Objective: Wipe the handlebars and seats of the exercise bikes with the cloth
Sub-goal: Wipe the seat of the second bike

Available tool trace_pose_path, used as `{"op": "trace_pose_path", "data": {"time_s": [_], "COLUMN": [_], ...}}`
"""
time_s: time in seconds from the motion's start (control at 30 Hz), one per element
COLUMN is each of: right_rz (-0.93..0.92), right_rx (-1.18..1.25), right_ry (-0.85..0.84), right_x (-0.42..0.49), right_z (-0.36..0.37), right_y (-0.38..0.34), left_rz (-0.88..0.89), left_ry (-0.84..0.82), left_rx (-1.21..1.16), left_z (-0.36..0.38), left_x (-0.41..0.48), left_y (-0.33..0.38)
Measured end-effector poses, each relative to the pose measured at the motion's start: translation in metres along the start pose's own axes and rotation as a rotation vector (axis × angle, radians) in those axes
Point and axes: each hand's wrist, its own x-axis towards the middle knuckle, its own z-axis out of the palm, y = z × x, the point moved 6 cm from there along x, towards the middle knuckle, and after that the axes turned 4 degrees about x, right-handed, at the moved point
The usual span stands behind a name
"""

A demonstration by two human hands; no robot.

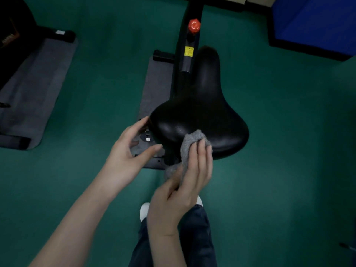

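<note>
A black bike seat (200, 112) fills the middle of the head view, its narrow nose pointing away from me. My right hand (185, 185) presses a grey cloth (192, 139) onto the seat's rear edge, fingers straight on top and thumb pinching the cloth from below. My left hand (131, 151) hovers open just left of the seat's rear left corner, fingertips near the rim; whether they touch it is unclear. The bike's black frame (187, 60) with a red knob (194, 26) runs ahead of the seat. Handlebars are out of view.
A grey mat (156, 83) lies under this bike on the green floor (279, 132). Another grey mat (32, 89) with a second bike's black base lies at the left. A blue block (316, 24) stands at the top right. My legs and white shoes are below.
</note>
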Motion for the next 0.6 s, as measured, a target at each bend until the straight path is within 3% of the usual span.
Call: {"op": "trace_pose_path", "data": {"time_s": [0.1,0.37,0.6], "right_rz": [-0.033,0.252,0.347], "right_rx": [-0.002,0.134,0.3], "right_ry": [-0.03,-0.042,-0.035], "right_x": [0.011,0.095,0.163], "right_z": [-0.024,-0.081,-0.133], "right_y": [-0.008,-0.013,-0.028], "left_rz": [-0.006,0.022,0.068], "left_ry": [0.042,0.075,0.025], "left_rx": [0.031,0.094,0.081], "left_z": [-0.007,-0.006,0.039], "left_x": [-0.004,-0.024,-0.033], "left_y": [0.01,0.059,0.127]}}
